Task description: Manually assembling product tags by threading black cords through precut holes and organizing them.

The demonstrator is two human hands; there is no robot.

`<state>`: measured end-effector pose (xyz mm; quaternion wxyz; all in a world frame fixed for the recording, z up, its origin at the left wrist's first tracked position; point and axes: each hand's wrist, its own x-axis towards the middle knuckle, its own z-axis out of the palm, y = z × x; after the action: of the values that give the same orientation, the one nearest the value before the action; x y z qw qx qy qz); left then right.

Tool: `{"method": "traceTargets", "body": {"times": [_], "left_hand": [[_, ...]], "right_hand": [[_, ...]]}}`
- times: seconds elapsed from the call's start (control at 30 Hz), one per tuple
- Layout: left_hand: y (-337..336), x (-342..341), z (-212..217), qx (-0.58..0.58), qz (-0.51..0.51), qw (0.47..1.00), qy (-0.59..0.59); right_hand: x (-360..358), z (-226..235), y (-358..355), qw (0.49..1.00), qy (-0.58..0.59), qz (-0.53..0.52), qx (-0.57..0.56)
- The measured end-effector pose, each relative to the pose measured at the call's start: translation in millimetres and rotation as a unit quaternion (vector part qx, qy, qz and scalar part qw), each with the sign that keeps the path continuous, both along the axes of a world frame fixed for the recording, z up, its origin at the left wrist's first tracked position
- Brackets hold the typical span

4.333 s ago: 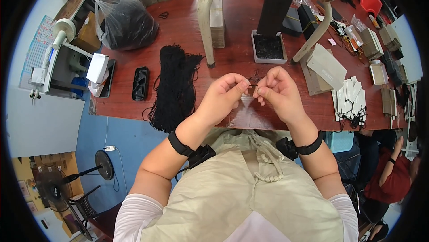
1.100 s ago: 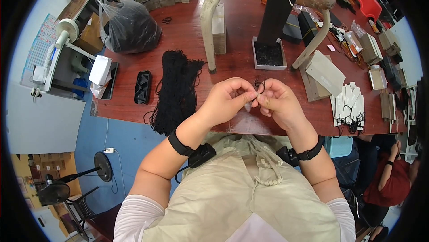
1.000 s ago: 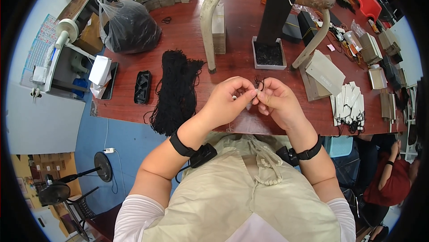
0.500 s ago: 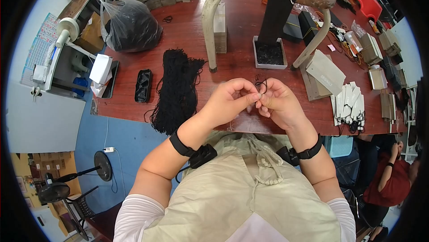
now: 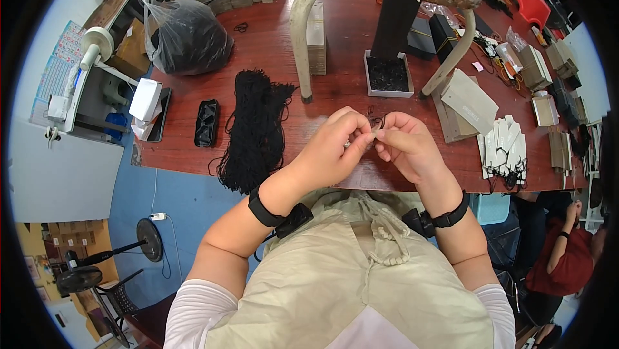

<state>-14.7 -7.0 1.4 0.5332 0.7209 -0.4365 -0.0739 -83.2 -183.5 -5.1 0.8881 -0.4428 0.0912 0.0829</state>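
Observation:
Close together above the table's near edge, my left hand (image 5: 340,141) and my right hand (image 5: 407,145) pinch a thin black cord (image 5: 382,120) between their fingertips. A small loop of it shows above the fingers; the rest is hidden by them. To the left of my hands lies a thick bundle of black cords (image 5: 251,129). Beyond them stands a shallow white box (image 5: 391,93) filled with small black pieces. White tags (image 5: 501,149) with black cords attached are piled at the right, beside flat grey cards (image 5: 469,100).
On the red-brown table (image 5: 258,39), a wooden stool with pale metal legs (image 5: 300,39) straddles the far middle. A black tray (image 5: 207,123) and a stuffed plastic bag (image 5: 187,36) are at the left. A person in a dark red top (image 5: 561,259) sits at the right.
My left hand has turned slightly, its fingers curling more. The cord's loop shows smaller above the fingertips. Both hands stay together in nearly the same place.

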Motion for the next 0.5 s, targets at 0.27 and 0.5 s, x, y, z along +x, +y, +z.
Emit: {"method": "traceTargets", "body": {"times": [0.27,0.5], "left_hand": [[-0.1,-1.0,-3.7,-0.06,-0.02,0.961,0.268],[3.7,6.5,-4.8,0.001,-0.019,0.936,0.352]], "right_hand": [[1.7,-1.7,-2.4,0.997,-0.055,-0.037,-0.035],[0.7,-2.7,-2.8,0.996,-0.083,-0.025,-0.038]]}}
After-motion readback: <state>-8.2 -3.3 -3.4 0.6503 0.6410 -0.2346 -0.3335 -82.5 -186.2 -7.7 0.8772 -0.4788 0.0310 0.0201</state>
